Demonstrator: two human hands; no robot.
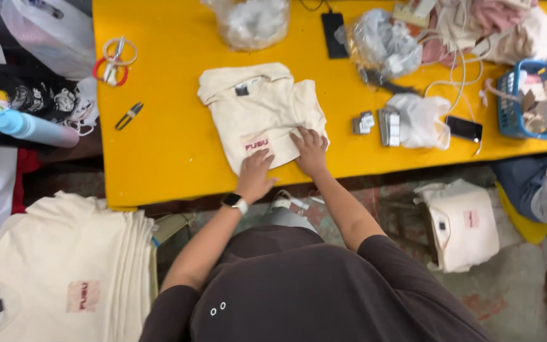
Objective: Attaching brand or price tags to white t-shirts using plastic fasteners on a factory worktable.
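head view: both arms reach forward, left hand [254, 176] and right hand [310, 151] pressed flat, fingers spread, on the folded cream shirt [257, 111] on the yellow worktop [166, 120].

A cream shirt [257, 114] lies folded and flat near the front edge of the yellow table [159, 145]. It has a small dark tag at the neck and a pale patch with red letters.

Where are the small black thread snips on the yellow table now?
In the head view, the thread snips lie near the left edge of the yellow table, just below the scissors and left of the folded cream shirt.
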